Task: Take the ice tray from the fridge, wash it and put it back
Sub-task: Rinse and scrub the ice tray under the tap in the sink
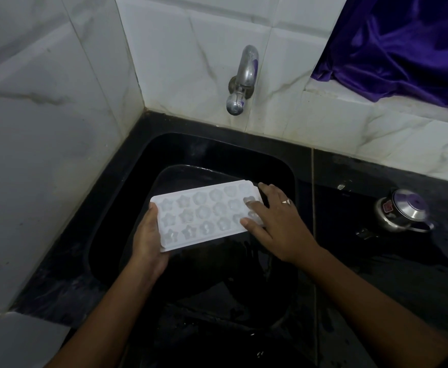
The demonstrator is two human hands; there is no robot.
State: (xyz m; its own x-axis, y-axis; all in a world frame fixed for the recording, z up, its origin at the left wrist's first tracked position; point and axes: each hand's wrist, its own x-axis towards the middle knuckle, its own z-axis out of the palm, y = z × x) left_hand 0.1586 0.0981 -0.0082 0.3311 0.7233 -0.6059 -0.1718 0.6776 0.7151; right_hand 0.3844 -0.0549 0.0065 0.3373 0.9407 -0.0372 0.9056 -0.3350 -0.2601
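Observation:
A white plastic ice tray with star and flower shaped cells is held level over the black sink, cells facing up. My left hand grips its left short end from below, thumb on the rim. My right hand lies over the tray's right end with fingers spread and fairly straight, fingertips on the cells. A ring shows on one finger of that hand. The steel tap on the tiled wall above the sink shows no running water.
A black counter surrounds the sink. On it to the right stands a small steel pot with a lid. White marbled tiles close off the left and back. A purple cloth hangs at the upper right.

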